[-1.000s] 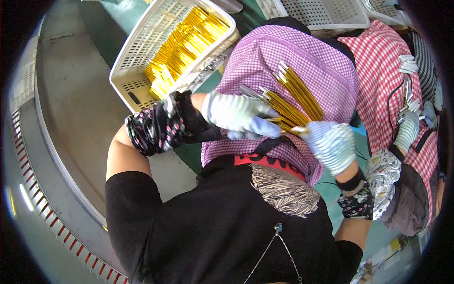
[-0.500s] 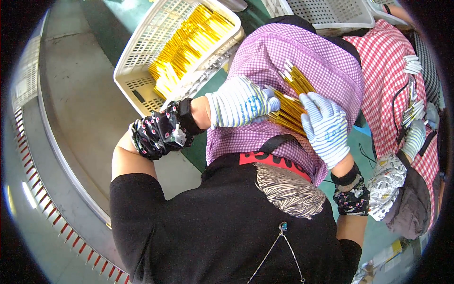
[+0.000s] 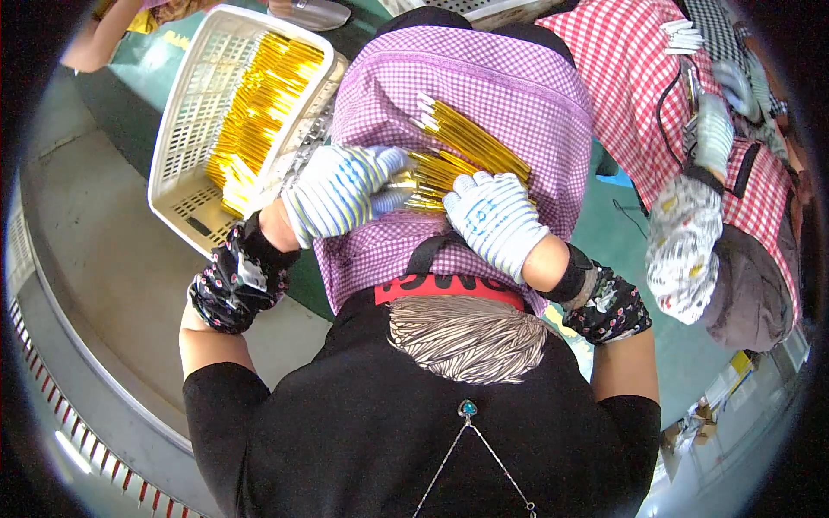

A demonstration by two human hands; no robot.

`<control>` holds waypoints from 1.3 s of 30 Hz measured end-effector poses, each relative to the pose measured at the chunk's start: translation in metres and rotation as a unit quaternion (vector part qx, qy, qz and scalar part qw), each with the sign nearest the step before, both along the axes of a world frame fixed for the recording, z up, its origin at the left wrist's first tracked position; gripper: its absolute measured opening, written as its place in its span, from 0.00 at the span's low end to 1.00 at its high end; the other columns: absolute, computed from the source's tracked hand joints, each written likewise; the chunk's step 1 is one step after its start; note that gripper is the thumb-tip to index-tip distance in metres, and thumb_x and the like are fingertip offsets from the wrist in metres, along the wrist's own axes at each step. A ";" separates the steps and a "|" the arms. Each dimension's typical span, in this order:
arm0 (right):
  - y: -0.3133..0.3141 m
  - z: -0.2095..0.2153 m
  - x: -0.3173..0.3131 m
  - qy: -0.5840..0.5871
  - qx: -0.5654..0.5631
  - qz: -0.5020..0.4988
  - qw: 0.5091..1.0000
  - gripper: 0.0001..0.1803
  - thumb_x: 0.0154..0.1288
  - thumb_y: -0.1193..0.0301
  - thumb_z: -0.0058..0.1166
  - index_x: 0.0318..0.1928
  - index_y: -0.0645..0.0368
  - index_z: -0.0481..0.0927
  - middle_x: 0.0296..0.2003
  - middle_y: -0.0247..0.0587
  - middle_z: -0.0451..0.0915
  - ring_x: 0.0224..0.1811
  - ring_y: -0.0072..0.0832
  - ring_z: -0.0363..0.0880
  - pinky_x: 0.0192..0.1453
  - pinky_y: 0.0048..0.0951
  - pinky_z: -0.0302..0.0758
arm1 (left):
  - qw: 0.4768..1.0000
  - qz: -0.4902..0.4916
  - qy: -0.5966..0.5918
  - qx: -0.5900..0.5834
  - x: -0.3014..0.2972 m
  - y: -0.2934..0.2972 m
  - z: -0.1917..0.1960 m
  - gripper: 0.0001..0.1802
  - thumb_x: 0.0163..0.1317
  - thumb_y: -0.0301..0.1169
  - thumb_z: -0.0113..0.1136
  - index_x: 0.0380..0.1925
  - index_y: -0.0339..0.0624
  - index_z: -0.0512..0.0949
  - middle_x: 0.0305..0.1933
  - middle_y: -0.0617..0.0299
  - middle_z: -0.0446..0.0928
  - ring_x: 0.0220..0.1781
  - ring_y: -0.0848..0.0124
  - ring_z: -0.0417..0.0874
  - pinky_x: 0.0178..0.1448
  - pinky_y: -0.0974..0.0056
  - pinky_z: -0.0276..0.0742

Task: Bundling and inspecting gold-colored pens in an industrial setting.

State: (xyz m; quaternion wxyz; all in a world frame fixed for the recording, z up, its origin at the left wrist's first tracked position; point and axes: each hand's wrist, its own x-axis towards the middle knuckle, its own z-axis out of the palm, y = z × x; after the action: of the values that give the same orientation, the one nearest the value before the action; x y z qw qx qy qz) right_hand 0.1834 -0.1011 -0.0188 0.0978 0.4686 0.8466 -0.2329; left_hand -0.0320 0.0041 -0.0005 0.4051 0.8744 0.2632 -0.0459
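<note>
A bundle of slim gold sticks with silvery-white ends (image 3: 471, 138) lies slantwise on the purple checked apron (image 3: 380, 95) over my lap. A second group of gold sticks (image 3: 436, 168) lies just below it, between my hands. My left hand (image 3: 345, 192), in a striped glove, has its thumb and fingers curled at the left ends of this lower group. My right hand (image 3: 494, 217), in a matching glove, is closed over the same sticks from the right, partly hiding them.
A white plastic basket (image 3: 186, 112) at the upper left holds many more gold sticks. To the right sits a person in a red checked apron (image 3: 596, 60) with gloved hands and white sticks. Another person's arm (image 3: 95, 39) shows at the far left.
My view has shifted, so lap and basket appear further left. My right hand's fingers, earlier spread at the sticks' right, now curl over them. Another person's arm has appeared at the upper left.
</note>
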 end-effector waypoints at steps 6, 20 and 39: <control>-0.004 0.018 0.010 0.096 -0.043 -0.121 0.987 0.11 0.67 0.64 0.44 0.39 0.58 0.74 0.31 0.45 0.80 0.33 0.41 0.81 0.34 0.46 0.75 | 0.984 -0.114 -0.030 0.134 0.016 -0.015 0.006 0.13 0.55 0.34 0.60 0.40 0.45 0.76 0.33 0.58 0.76 0.33 0.59 0.80 0.34 0.57 0.74; 0.005 0.007 0.024 0.251 -0.035 -0.108 0.961 0.15 0.67 0.57 0.50 0.31 0.55 0.76 0.19 0.45 0.78 0.21 0.44 0.79 0.24 0.42 0.76 | 0.983 -0.097 -0.096 0.122 0.020 -0.005 0.015 0.21 0.51 0.37 0.70 0.43 0.44 0.76 0.28 0.54 0.82 0.24 0.57 0.82 0.26 0.60 0.73; -0.001 0.024 0.033 0.208 -0.102 -0.072 0.970 0.12 0.67 0.60 0.48 0.35 0.54 0.77 0.23 0.48 0.79 0.26 0.48 0.80 0.31 0.47 0.74 | 0.995 -0.081 0.009 0.052 0.006 -0.014 0.024 0.19 0.53 0.43 0.68 0.41 0.46 0.78 0.21 0.60 0.75 0.22 0.58 0.76 0.28 0.58 0.70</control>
State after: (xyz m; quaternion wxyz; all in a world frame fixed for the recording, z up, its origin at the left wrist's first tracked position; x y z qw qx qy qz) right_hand 0.2167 -0.1018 0.0056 -0.0504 0.4572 0.7841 -0.4166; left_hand -0.0260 -0.0101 0.0234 0.3520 0.9121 0.1972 -0.0731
